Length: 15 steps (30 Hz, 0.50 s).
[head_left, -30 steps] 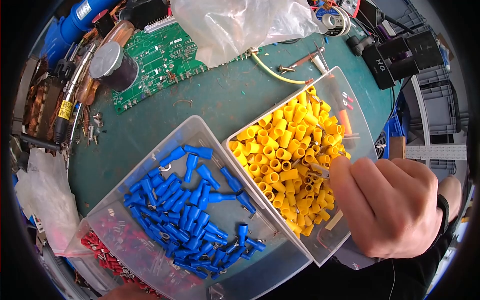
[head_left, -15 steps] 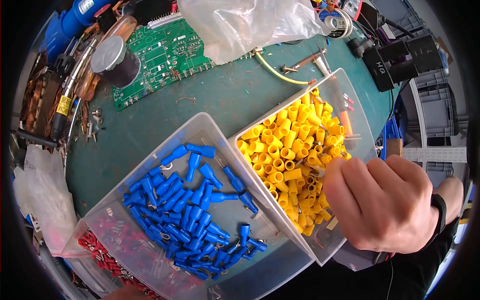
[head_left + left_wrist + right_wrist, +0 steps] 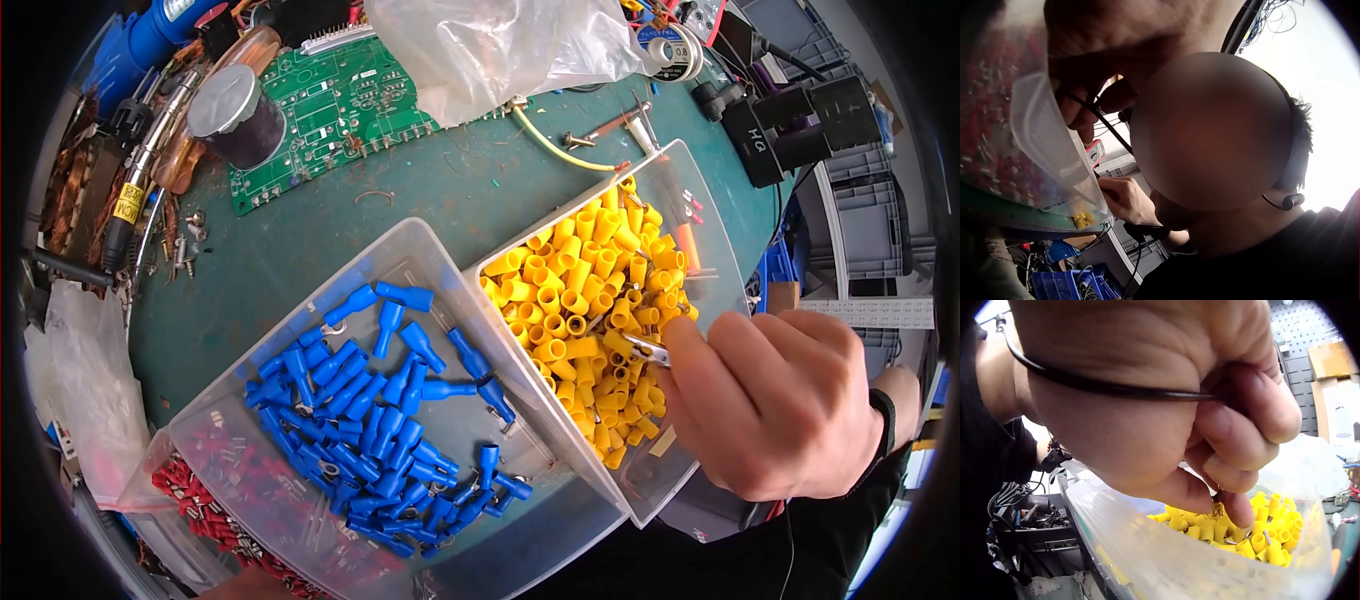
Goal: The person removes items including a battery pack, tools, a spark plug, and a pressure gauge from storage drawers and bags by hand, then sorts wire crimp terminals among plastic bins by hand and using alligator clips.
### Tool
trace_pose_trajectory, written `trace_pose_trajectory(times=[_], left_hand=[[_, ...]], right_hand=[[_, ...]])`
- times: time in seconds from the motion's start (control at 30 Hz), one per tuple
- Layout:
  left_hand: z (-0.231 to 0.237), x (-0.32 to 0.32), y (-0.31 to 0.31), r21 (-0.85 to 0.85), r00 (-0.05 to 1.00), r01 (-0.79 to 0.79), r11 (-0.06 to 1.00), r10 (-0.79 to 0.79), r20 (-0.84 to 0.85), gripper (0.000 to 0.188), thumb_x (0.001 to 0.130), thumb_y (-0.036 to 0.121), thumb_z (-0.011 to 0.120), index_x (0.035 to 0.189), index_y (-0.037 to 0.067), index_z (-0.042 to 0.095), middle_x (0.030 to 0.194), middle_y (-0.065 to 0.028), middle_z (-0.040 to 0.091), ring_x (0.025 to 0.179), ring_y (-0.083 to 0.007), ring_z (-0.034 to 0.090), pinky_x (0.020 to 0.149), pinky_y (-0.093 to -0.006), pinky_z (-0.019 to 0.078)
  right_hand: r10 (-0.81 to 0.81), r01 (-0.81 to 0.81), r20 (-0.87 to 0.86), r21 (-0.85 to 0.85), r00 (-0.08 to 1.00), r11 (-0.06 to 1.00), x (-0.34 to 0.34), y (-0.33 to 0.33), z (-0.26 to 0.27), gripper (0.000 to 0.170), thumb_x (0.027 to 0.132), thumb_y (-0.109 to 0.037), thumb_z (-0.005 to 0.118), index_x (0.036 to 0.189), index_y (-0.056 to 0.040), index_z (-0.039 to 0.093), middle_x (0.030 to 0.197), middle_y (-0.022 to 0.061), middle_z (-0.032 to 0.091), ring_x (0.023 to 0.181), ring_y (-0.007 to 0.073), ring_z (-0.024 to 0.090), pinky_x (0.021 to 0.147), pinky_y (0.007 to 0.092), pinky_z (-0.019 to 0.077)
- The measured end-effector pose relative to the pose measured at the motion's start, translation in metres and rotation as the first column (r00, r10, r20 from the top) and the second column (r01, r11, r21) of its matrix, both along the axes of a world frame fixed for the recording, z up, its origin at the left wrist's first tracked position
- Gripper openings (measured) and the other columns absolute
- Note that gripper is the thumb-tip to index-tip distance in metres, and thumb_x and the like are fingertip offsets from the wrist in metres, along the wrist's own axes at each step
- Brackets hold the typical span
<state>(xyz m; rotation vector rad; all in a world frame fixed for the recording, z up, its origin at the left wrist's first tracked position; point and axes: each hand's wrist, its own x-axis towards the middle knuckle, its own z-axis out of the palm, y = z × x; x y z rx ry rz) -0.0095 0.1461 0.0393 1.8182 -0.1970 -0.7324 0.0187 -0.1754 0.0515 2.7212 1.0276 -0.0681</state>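
My right hand (image 3: 775,405) is over the near right side of a clear bin (image 3: 665,150) of yellow crimp terminals (image 3: 570,290). Its thumb and index finger pinch a crimp terminal (image 3: 648,350) by its shiny metal end, just above the heap. In the right wrist view the pinching fingertips hang close over the yellow pieces, the other fingers curled. At the bottom edge of the head view, my left hand (image 3: 245,585) shows only in part, beside the red terminals (image 3: 200,515). The left wrist view has its fingers bent in shadow beside a clear bin wall; I cannot tell whether they hold anything.
A clear bin (image 3: 415,235) of blue crimp terminals (image 3: 380,420) stands left of the yellow one. Behind lie a green circuit board (image 3: 330,110), a lidded cup (image 3: 235,115), a plastic bag (image 3: 500,50), a yellow-green wire (image 3: 550,145) and a solder spool (image 3: 670,50).
The right hand has shifted slightly over the yellow bin. The metal end between its fingertips shows more clearly now than half a second ago. The head view has moved a little.
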Motion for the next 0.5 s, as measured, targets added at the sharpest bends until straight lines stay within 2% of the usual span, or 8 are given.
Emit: trace_pose_trajectory(times=[0.27, 0.33, 0.37, 0.43, 0.5], left_hand=[[0.002, 0.0, -0.005, -0.034, 0.998, -0.067, 0.997, 0.067, -0.003, 0.047, 0.102, 0.035, 0.039, 0.098, -0.007, 0.06, 0.071, -0.0056, 0.051, 0.06, -0.0096, 0.04, 0.055, -0.0257, 0.0294], [0.005, 0.0, -0.007, -0.05, 0.996, -0.091, 0.995, 0.09, -0.024, 0.048, 0.102, 0.035, 0.039, 0.098, -0.007, 0.06, 0.071, -0.005, 0.05, 0.06, -0.0098, 0.04, 0.055, -0.0262, 0.0293], [0.007, -0.001, -0.009, -0.033, 0.99, -0.132, 0.991, 0.13, -0.051, 0.048, 0.102, 0.035, 0.039, 0.099, -0.008, 0.06, 0.071, -0.0045, 0.049, 0.06, -0.0101, 0.04, 0.056, -0.0267, 0.0297], [0.011, 0.0, -0.01, -0.008, 0.982, -0.178, 0.984, 0.177, -0.064, 0.048, 0.103, 0.035, 0.039, 0.101, -0.009, 0.061, 0.071, -0.004, 0.049, 0.06, -0.0103, 0.04, 0.056, -0.0271, 0.0301], [0.011, 0.003, -0.008, -0.016, 0.996, -0.056, 0.998, 0.055, -0.067, 0.047, 0.103, 0.032, 0.039, 0.105, -0.009, 0.061, 0.071, -0.0038, 0.049, 0.06, -0.01, 0.04, 0.057, -0.0267, 0.0301]], right_hand=[[-0.095, 0.101, -0.045, 0.153, 0.994, 0.983, -0.004, -0.01, 0.015, 0.022, 0.067, -0.006, 0.067, 0.084, 0.0067, 0.063, 0.062, 0.0067, 0.054, 0.04, 0.0121, 0.046, 0.033, 0.0272, 0.0345], [-0.095, 0.124, -0.113, 0.295, 0.989, 0.947, -0.004, -0.016, 0.013, 0.018, 0.071, -0.008, 0.065, 0.085, 0.0044, 0.065, 0.063, 0.0085, 0.057, 0.04, 0.0117, 0.047, 0.033, 0.0266, 0.0349], [-0.091, 0.119, -0.106, 0.298, 0.99, 0.947, -0.004, -0.016, 0.014, 0.018, 0.071, -0.008, 0.065, 0.085, 0.0044, 0.065, 0.063, 0.0085, 0.057, 0.04, 0.0117, 0.047, 0.033, 0.0266, 0.0349], [-0.155, 0.213, -0.168, 0.421, 0.973, 0.882, -0.005, -0.013, 0.016, 0.018, 0.076, -0.011, 0.063, 0.088, 0.002, 0.067, 0.064, 0.0086, 0.059, 0.041, 0.0118, 0.05, 0.034, 0.0261, 0.0357], [-0.17, 0.238, -0.182, 0.464, 0.968, 0.853, -0.004, -0.008, 0.016, 0.018, 0.077, -0.012, 0.064, 0.089, 0.0014, 0.068, 0.063, 0.0073, 0.058, 0.041, 0.0121, 0.051, 0.034, 0.0262, 0.0358]])
